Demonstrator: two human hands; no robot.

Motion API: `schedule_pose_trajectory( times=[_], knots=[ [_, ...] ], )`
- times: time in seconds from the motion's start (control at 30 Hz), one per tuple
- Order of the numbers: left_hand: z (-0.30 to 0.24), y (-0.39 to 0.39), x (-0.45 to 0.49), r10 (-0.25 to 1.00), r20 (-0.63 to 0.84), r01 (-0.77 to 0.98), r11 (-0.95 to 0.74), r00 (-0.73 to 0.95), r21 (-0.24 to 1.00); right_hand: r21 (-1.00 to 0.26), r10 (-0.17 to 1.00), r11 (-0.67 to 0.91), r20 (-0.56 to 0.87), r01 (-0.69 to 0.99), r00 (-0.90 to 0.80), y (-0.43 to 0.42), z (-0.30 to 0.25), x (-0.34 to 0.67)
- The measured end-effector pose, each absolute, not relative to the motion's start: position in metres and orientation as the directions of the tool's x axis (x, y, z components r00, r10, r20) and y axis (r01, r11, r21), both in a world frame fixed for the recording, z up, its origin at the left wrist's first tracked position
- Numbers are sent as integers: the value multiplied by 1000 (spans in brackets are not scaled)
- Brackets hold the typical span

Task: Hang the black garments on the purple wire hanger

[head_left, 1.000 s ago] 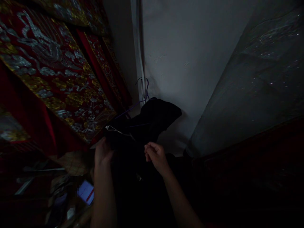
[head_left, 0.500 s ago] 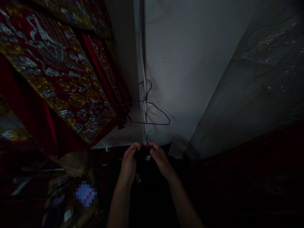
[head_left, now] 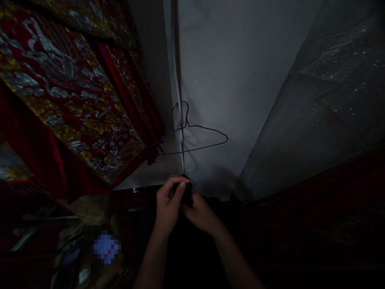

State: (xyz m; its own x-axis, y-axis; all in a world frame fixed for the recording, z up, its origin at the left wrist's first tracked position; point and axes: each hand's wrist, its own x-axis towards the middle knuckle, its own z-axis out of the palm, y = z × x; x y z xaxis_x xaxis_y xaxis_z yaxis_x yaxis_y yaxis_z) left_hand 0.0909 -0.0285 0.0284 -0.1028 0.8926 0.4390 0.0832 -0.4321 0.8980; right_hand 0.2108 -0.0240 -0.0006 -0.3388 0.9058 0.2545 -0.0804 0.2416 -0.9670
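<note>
Both hands meet at the lower middle of the head view. My left hand [head_left: 169, 200] is closed, its thumb and fingers pinching a bunched piece of black cloth [head_left: 188, 192]. From the other side my right hand [head_left: 200, 210] grips the same black cloth, its fingers partly hidden. Low light hides the lower part of the cloth and what kind of garment it is. Just above and beyond the hands, a dark purple wire hanger [head_left: 207, 127] hangs bare by its hook from a white cord [head_left: 181, 138].
Red cloth [head_left: 69, 96] embroidered in gold and silver hangs on the left. Behind is a grey wall [head_left: 228, 60]; clear plastic sheeting [head_left: 337, 92] hangs at the right. Cluttered items and a blurred bluish patch [head_left: 106, 245] lie at the lower left.
My hands have bunched the black cloth and turned it; a pale patch on it no longer shows. The left thumb now lies over it. The hanger has swung round, its right end farther right.
</note>
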Motion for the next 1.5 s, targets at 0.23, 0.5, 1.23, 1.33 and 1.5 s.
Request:
schedule_pose_trajectory(
  times=[0.23, 0.5, 1.23, 1.33, 1.5],
  knots=[
    [-3, -17, 61, 921, 161, 183, -237, 355, 954, -996, 901, 84, 91, -33, -424, 18, 33, 249],
    [-15, -10, 21, 910, 10, 381, -183, 415, 906, -753, 779, 625, 621, 206, -89, 121, 62, 266],
    [-16, 7, -6, 967, 75, 503, -191, 242, 843, -869, 943, 323, 329, 373, -50, 183, 6, 227],
    [-22, 4, -30, 967, 99, 586, -221, 233, 780, -869, 954, 279, 298, 408, -17, 170, -12, 243],
    [2, 15, -60, 958, 239, 665, -283, 159, 691, -853, 951, 231, 300, 468, 78, 141, -10, 291]
  ],
)
